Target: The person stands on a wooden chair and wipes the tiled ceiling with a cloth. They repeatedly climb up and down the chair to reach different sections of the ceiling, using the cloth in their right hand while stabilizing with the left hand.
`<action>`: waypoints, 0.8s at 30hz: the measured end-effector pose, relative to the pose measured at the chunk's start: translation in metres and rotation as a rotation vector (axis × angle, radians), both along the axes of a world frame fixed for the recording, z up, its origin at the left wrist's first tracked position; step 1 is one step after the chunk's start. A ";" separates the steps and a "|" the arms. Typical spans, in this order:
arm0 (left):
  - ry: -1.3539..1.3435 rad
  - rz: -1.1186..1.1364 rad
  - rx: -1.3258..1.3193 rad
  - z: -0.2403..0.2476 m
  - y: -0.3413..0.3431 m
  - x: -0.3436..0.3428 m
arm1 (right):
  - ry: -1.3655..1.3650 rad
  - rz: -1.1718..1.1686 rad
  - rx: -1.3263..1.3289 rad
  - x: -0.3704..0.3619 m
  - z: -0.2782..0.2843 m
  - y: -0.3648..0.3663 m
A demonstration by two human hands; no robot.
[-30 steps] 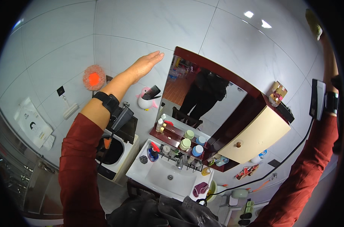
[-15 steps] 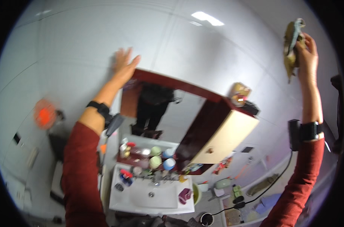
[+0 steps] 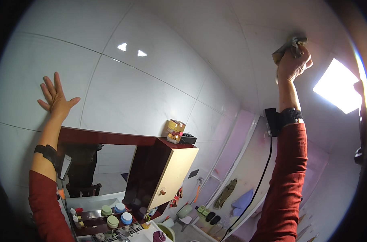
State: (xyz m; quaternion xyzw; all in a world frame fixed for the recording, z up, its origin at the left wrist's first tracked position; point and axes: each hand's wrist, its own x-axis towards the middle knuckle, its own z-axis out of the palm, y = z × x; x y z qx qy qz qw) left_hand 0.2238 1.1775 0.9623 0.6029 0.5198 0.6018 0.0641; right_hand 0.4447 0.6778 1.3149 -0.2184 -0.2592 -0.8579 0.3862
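My left hand (image 3: 57, 101) lies with spread fingers against the white wall tiles (image 3: 127, 88), just above the mirror's dark red frame. Up at the right, my right hand (image 3: 293, 64) grips a crumpled greenish-brown cloth (image 3: 281, 53) against the pale ceiling (image 3: 256, 36). Part of the cloth is hidden behind the fingers. Beside that hand glows a square ceiling light (image 3: 337, 86). Each forearm wears a black strap with a small device, and a black cable hangs from the right one.
Below is a mirror (image 3: 115, 165) with a dark red cabinet with a cream door (image 3: 173, 175); a yellow-lidded box (image 3: 176, 130) sits on top. Jars (image 3: 112, 221) line the shelf above a white sink. Slippers (image 3: 207, 214) and hanging cloths (image 3: 225, 193) are at the lower right.
The view has tilted up and turned right, bringing the ceiling light in. My right hand has brought the cloth from hanging freely to the ceiling. My left hand stays on the wall, fingers wider apart.
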 end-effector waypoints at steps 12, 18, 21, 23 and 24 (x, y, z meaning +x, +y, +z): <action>-0.003 -0.004 -0.034 0.006 -0.010 -0.003 | 0.195 0.534 -0.375 0.045 0.016 0.127; 0.030 -0.015 -0.071 0.009 -0.012 -0.003 | 0.097 0.584 -0.244 0.023 0.009 0.137; 0.040 -0.003 -0.042 0.010 -0.016 -0.003 | 0.194 0.412 -0.300 0.042 0.011 0.141; 0.031 -0.004 -0.074 0.011 -0.018 -0.004 | 0.075 0.505 -0.381 0.064 0.018 0.121; 0.038 -0.009 -0.099 0.012 -0.019 -0.004 | 0.144 0.656 -0.324 0.078 0.019 0.110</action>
